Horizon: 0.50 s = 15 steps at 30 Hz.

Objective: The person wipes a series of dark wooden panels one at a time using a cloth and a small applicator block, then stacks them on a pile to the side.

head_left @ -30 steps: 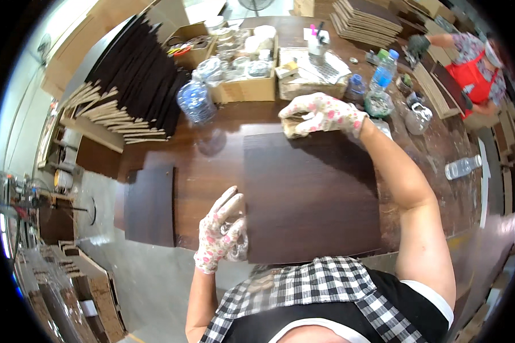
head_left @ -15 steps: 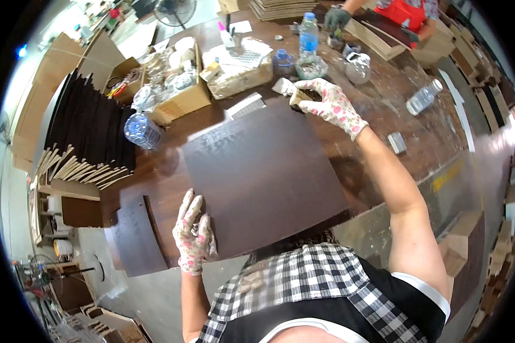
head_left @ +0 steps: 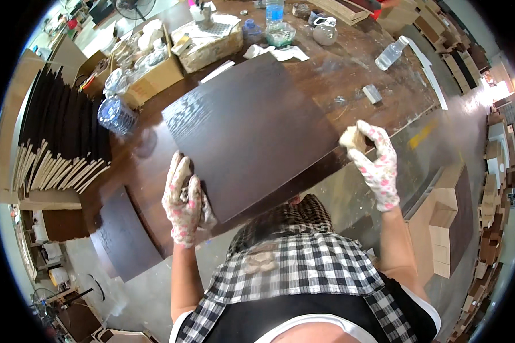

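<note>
Dark board (head_left: 252, 137): lies on the worktop (head_left: 337, 74), set askew, in front of the person. Streaky sheen toward its far left corner; remaining face smooth and dull.

Right hand (head_left: 379, 166), floral glove: fingers clamped on a pale pad (head_left: 352, 139), thumb one side, forefinger the other. Pad at the board's right corner; cannot tell if touching.

Left hand (head_left: 184, 200), same glove pattern: at the board's left edge, fingers half curled, small gaps between. Crumpled wrap (head_left: 207, 214) under the palm side, partly hidden; cannot tell if the fingers are clamped on it.

Left of that hand, a smaller dark board (head_left: 129, 234), apart from the large one. Farther up, a leaning stack of dark strips (head_left: 63, 126), pale ends facing the person. Blue-tinted jug (head_left: 117, 116) between stack and large board, just beside a carton (head_left: 151, 80) full of odds and ends.

Beyond the board: white tissue (head_left: 286, 53), green-tinted bowl (head_left: 280, 35). To the right, small grey block (head_left: 372, 94); past it, clear bottle (head_left: 391, 54) on its side. Top left, a fan (head_left: 133, 6), partly cut off.
</note>
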Each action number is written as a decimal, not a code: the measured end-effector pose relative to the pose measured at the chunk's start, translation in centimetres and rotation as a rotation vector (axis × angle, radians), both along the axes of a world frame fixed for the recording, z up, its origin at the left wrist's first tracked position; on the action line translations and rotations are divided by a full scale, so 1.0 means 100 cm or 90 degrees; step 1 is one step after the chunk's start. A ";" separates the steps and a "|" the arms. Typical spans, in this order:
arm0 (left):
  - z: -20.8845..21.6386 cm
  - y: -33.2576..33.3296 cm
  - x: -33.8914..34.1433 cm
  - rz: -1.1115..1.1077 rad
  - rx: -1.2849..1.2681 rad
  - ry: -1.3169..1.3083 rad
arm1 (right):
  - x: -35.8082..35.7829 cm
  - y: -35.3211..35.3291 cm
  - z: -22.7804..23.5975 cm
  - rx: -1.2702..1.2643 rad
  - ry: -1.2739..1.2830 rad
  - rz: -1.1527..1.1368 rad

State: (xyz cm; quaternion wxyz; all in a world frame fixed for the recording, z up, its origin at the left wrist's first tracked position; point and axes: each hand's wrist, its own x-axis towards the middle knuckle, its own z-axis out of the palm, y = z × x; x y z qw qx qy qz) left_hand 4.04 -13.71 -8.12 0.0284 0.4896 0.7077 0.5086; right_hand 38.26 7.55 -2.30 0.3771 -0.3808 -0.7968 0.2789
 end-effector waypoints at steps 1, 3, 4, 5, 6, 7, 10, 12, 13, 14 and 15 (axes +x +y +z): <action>-0.001 -0.005 -0.001 0.015 -0.008 0.011 | -0.014 -0.007 -0.008 0.069 0.023 -0.021; -0.001 -0.017 -0.005 0.041 -0.012 0.018 | -0.038 -0.034 -0.017 0.184 -0.085 -0.041; -0.002 -0.028 -0.007 0.050 0.000 -0.021 | -0.052 -0.054 -0.018 0.191 -0.094 -0.022; -0.005 -0.040 -0.010 0.059 0.013 -0.063 | -0.067 -0.074 -0.019 0.198 -0.105 -0.002; -0.009 -0.050 -0.011 0.063 0.023 -0.103 | -0.080 -0.089 -0.025 0.156 -0.130 0.104; -0.013 -0.060 -0.011 0.071 0.019 -0.122 | -0.097 -0.104 -0.027 0.167 -0.107 0.202; -0.019 -0.080 -0.010 0.075 0.011 -0.158 | -0.148 -0.151 -0.029 0.220 -0.035 0.440; -0.020 -0.089 -0.011 0.076 0.019 -0.129 | -0.169 -0.172 -0.028 0.230 -0.034 0.488; -0.019 -0.094 -0.011 0.078 0.024 -0.114 | -0.173 -0.175 -0.025 0.243 -0.013 0.489; -0.021 -0.100 -0.010 0.098 0.028 -0.132 | -0.173 -0.175 -0.025 0.250 -0.001 0.476; -0.021 -0.103 -0.012 0.107 0.023 -0.160 | -0.170 -0.169 -0.024 0.243 -0.034 0.456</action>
